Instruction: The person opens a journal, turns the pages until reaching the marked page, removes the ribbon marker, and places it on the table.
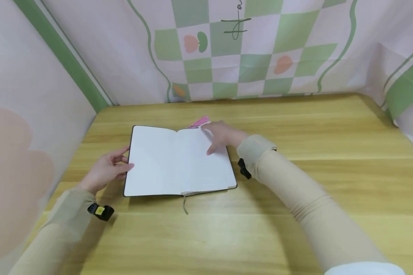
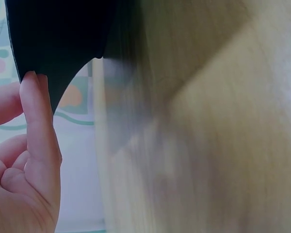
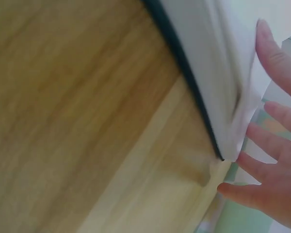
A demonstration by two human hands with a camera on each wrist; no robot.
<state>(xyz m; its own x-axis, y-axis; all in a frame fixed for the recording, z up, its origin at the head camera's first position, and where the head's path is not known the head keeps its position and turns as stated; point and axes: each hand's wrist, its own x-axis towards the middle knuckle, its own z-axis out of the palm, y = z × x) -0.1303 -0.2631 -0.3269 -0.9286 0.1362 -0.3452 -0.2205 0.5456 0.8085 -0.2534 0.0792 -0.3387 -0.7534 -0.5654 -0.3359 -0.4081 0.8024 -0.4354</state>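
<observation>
An open notebook (image 1: 155, 164) with blank white pages and a dark cover lies on the wooden table, its left half slightly raised. My left hand (image 1: 104, 168) pinches the left edge, thumb on the page side. In the left wrist view, fingers (image 2: 39, 121) reach the underside of the dark cover (image 2: 63, 34). Across the upper right page is my right hand (image 1: 223, 135), its fingers at the far edge. The right wrist view shows its fingers (image 3: 269, 141) spread along the page edges (image 3: 199, 58). A pink object (image 1: 199, 122), partly hidden, pokes out behind the notebook.
A thin ribbon (image 1: 185, 206) hangs from the notebook's spine onto the table (image 1: 199, 240). Patterned curtains (image 1: 258, 42) stand behind the table and at both sides. Dark wrist devices (image 1: 103, 212) sit on both sleeves.
</observation>
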